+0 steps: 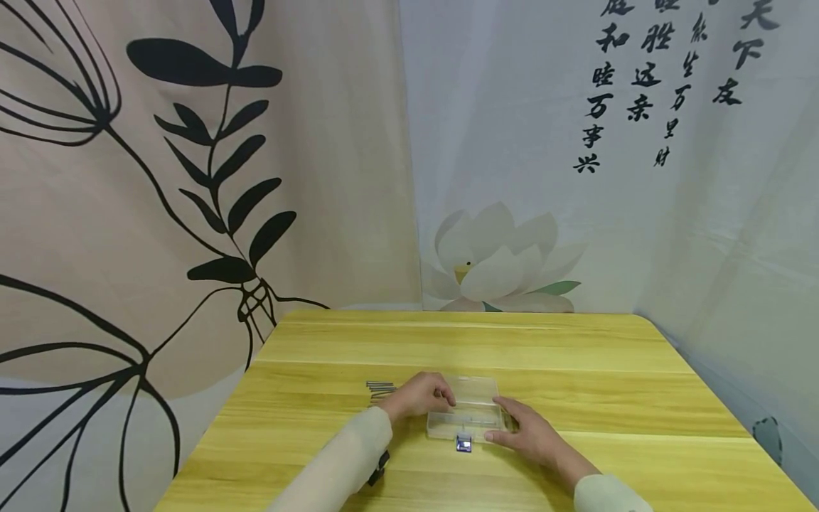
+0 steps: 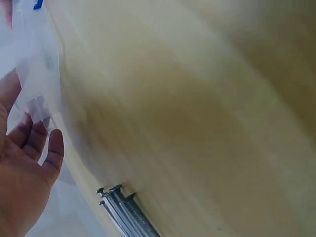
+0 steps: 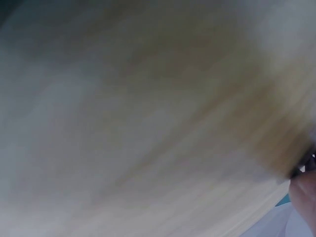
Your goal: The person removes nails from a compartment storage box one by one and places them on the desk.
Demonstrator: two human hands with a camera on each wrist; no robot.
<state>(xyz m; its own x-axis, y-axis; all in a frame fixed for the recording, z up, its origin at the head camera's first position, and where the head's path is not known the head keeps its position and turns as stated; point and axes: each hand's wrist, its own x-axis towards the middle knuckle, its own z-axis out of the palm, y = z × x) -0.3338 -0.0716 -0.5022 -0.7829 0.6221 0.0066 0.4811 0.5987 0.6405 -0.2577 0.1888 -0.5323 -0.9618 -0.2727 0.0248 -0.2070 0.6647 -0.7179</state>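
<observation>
A clear plastic box [image 1: 441, 428] stands on the table with its lid [image 1: 476, 388] hinged back, away from me. A small blue label [image 1: 463, 444] shows at its front. My left hand [image 1: 419, 395] reaches over the box's left end, its fingers loosely bent; in the left wrist view the hand [image 2: 24, 182] has its fingertips right at the box's end [image 2: 37, 74], with nothing visible between them. At the right end my right hand [image 1: 534, 434] grips the box between thumb and fingers. The right wrist view catches only a fingertip [image 3: 303, 195] beside a dark, blurred thing [image 3: 302, 164].
Left of the box, beside my left hand, lie several dark metal nails [image 1: 380, 386], their flat heads showing closer in the left wrist view. The wooden table [image 1: 608, 377] reaches back to a printed cloth [image 1: 345, 178]. A black device [image 1: 379, 469] sits at my left wrist.
</observation>
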